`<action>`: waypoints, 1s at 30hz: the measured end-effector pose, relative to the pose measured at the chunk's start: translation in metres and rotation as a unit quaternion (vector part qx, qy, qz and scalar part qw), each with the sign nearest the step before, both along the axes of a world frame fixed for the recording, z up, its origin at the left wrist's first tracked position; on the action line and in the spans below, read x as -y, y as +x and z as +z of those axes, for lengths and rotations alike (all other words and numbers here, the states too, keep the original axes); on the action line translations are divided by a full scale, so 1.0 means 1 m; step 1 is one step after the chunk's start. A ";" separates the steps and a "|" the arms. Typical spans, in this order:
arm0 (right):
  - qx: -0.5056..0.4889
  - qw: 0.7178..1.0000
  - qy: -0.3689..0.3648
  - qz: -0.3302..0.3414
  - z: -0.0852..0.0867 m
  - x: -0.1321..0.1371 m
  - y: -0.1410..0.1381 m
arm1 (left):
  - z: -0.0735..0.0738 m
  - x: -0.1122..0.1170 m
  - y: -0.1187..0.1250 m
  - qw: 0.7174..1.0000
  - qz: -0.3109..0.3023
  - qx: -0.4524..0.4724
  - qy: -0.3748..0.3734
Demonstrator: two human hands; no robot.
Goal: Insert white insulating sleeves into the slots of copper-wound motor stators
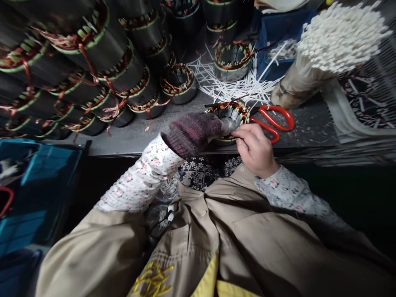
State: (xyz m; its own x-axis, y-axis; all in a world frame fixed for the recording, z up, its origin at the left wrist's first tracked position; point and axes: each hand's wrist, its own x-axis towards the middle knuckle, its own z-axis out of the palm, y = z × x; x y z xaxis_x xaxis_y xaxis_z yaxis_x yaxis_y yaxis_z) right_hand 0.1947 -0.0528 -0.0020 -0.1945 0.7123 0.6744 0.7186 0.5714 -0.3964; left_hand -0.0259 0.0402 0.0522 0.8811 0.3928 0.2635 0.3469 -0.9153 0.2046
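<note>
A ring-shaped motor stator [243, 110] with copper windings and pale green slot liners sits at the front of the dark bench. My left hand [196, 132], in a dark knitted glove with pinkish stripes, is closed on its near left side, the fingertips reaching its opening. Bare and pinched, my right hand [256, 149] touches the near right rim; whatever lies between thumb and forefinger is too small to make out. Red-handled scissors [290, 119] lie just right of the stator, their blades hidden.
Stacked stators [114, 62] fill the left and back. Loose white strips [213, 82] lie around another stator [233, 62]. At right stand a bundle of white sticks [343, 37] and a blue bin [269, 29]. A teal crate [55, 165] is lower left.
</note>
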 end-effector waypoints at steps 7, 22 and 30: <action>0.017 1.000 -0.008 -0.019 0.010 -0.001 -0.004 | 0.018 0.011 0.025 0.986 0.064 -0.132 0.076; -0.163 0.934 0.174 -0.267 0.011 -0.087 0.121 | -0.038 0.017 0.030 0.973 0.050 0.188 0.121; -0.163 0.947 0.133 -0.244 0.020 -0.058 0.110 | -0.045 0.031 0.045 0.949 0.126 0.245 0.152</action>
State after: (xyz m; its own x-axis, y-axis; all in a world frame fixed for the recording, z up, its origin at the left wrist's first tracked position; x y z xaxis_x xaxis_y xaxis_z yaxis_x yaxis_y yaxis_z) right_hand 0.3043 0.0055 0.0182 0.3628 0.4612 0.8097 0.7869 0.3138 -0.5313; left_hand 0.0196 0.0094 0.0073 0.5124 0.4147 0.7520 0.4936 -0.8588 0.1373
